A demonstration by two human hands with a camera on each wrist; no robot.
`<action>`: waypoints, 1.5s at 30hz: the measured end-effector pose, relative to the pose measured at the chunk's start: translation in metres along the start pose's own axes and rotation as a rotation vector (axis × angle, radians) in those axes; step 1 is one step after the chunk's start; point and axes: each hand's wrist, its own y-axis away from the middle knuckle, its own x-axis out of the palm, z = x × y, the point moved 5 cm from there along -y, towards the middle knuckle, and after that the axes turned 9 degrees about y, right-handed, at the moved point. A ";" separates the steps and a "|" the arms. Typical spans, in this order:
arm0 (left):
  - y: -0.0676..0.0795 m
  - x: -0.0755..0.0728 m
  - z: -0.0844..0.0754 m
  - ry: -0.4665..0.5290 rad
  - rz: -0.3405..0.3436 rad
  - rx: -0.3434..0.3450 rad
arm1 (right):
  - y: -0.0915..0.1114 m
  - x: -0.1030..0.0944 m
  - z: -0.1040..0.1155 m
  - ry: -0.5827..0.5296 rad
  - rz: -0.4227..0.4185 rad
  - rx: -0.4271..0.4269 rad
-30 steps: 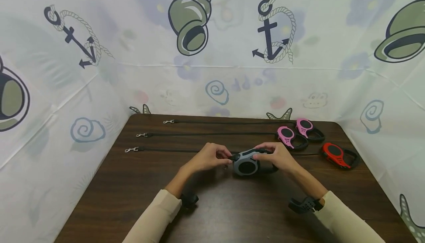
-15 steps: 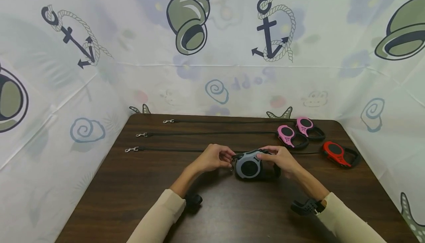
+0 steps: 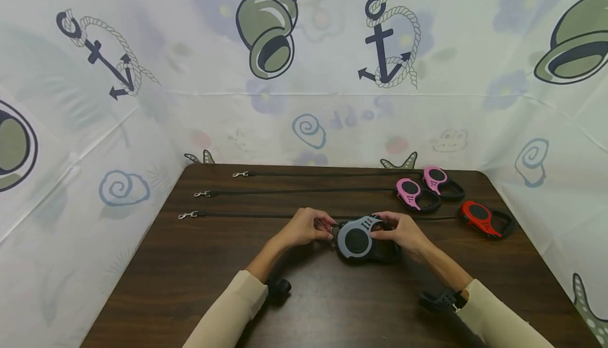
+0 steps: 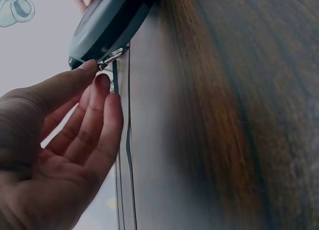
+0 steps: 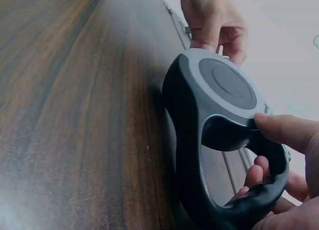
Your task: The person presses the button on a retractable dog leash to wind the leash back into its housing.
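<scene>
Grey retractable leash: the casing is between the two hands, its nose toward the left fingertips and its handle in the right hand; it is above or on the table, contact unclear.
Snap hook at the nose: the small metal clip is at the tips of the left thumb and forefinger, which pinch its end.
Left hand: this hand reaches in from the lower left, the other fingers loosely bent below the pinch.
Right hand: this hand grips the leash, thumb on the casing near the handle, fingers curled about the black loop handle.
Forearms: both angle inward from the bottom edge in beige sleeves, a dark device at each wrist.
Leash look: rounded grey shell, black disc on the face, short dark slots near the handle, face turned up toward the head camera.
Behind the hands: a red leash at the right, its black cord running leftward; farther back, two pink leashes, cords likewise drawn out to the left.
</scene>
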 end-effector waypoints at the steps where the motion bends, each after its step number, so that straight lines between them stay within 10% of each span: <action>1: 0.000 0.000 0.000 -0.008 -0.001 -0.003 | 0.000 0.001 0.000 0.006 0.000 -0.014; 19: 0.000 0.010 0.006 -0.180 0.008 -0.155 | 0.007 0.003 -0.006 0.420 -0.064 -0.120; 45: -0.003 0.008 0.009 -0.135 -0.023 -0.162 | 0.016 -0.006 -0.011 0.566 -0.104 -0.066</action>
